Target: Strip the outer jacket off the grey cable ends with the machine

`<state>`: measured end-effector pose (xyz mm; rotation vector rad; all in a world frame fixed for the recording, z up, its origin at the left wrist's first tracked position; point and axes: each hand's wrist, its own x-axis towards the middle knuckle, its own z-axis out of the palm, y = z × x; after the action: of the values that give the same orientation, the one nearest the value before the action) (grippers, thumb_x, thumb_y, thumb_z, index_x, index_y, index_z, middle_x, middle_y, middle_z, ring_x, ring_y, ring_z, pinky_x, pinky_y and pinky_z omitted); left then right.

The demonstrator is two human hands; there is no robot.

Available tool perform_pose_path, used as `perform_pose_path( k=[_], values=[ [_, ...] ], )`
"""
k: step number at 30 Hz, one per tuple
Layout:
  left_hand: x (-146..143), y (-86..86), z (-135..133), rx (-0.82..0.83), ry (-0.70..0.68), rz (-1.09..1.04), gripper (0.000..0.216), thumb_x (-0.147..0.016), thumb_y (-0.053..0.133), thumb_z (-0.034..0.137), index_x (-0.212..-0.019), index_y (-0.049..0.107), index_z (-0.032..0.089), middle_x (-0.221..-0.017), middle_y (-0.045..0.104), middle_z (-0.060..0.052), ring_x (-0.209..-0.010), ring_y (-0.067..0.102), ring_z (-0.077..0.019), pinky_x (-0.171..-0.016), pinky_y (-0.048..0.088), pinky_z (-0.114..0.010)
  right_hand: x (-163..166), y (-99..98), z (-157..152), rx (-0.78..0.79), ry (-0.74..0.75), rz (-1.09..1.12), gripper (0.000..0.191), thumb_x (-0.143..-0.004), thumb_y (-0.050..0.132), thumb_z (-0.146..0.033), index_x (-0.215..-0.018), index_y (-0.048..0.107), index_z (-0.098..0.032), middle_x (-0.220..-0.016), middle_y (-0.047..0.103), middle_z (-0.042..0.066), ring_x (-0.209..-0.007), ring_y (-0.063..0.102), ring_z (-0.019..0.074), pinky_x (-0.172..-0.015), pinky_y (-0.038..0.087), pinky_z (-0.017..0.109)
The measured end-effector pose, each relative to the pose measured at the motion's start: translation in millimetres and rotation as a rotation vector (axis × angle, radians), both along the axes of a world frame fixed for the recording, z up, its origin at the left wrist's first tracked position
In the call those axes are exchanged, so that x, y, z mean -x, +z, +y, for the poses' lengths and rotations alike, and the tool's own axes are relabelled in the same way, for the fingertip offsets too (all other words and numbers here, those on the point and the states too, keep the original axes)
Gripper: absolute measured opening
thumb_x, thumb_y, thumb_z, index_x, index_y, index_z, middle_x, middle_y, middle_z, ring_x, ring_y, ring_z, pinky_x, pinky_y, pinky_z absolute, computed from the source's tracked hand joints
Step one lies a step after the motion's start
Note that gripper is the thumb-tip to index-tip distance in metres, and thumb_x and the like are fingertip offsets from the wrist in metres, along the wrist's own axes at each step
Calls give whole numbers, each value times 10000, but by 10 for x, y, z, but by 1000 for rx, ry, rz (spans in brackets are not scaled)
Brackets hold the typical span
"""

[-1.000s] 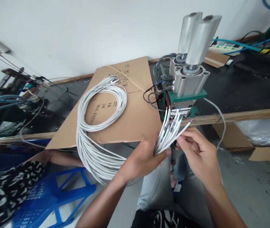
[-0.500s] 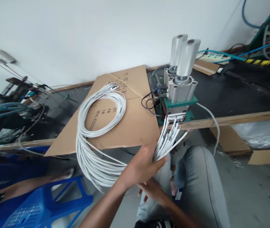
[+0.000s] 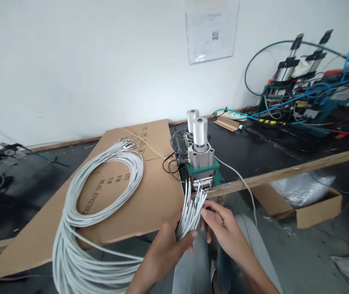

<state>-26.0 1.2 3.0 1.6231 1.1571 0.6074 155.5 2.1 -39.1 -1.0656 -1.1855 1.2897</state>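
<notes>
Right grip (image 3: 223,227) has risen to white cables (image 3: 189,214) held in left grip (image 3: 167,246)

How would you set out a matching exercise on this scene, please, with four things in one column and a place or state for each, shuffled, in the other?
Column one
1. Looped white cables
2. Left hand
3. Paper sheet
4. Open cardboard box

Column two
A. Up on the wall
B. Holding see-through plastic
C. Partly on the flat cardboard, partly beyond its edge
D. Closed around the bundle of cable ends

Right pairs: 1-C, 2-D, 3-A, 4-B
</notes>
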Motion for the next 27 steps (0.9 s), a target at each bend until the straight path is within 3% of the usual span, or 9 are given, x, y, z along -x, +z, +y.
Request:
perform_pose_path(
  k=[2,8,13,15,21,27],
  values=[
    [5,-12,11,-16,17,-1,186,-885,571,220,-1047,632,150,-661,639,32,-679,642,-201,-762,464,-303,59,62,74,-31,-27,3,406,-908,639,-564,-978,710,-171,-602,561,-23,-519,539,135,-394,453,187],
    [2,-120,28,-51,143,22,163,-871,591,257,-982,654,156,-659,709,-2,-682,689,-235,-764,480,-321,133,4,135,-43,-109,44,421,-917,642,-553,-761,689,-165,-615,555,-7,-533,532,127,-459,485,206],
    [-33,-224,10,-130,307,68,219,-860,591,351,-979,647,177,-611,733,-5,-644,687,-251,-718,480,-330,123,53,207,-59,-244,166,380,-862,705,-568,-897,714,-190,-697,652,25,-654,626,185,-562,575,266],
    [-52,-219,21,-149,301,73,194,-853,588,339,-960,640,185,-593,726,3,-609,683,-241,-693,479,-318,131,90,243,-57,-283,213,368,-859,715,-562,-915,719,-198,-735,669,32,-688,638,195,-556,580,265],
    [-65,-222,62,-136,242,102,98,-855,591,298,-901,616,215,-589,727,5,-615,693,-242,-662,465,-295,167,155,332,7,-205,388,270,-776,846,-419,-812,727,-180,-679,657,10,-632,612,164,-541,542,230],
    [-110,-371,14,-349,455,111,156,-861,617,395,-849,595,241,-683,694,-26,-649,646,-247,-649,439,-313,213,60,389,100,-270,633,279,-749,818,-410,-736,637,-199,-695,600,-34,-569,570,113,-579,557,262]
  ],
)
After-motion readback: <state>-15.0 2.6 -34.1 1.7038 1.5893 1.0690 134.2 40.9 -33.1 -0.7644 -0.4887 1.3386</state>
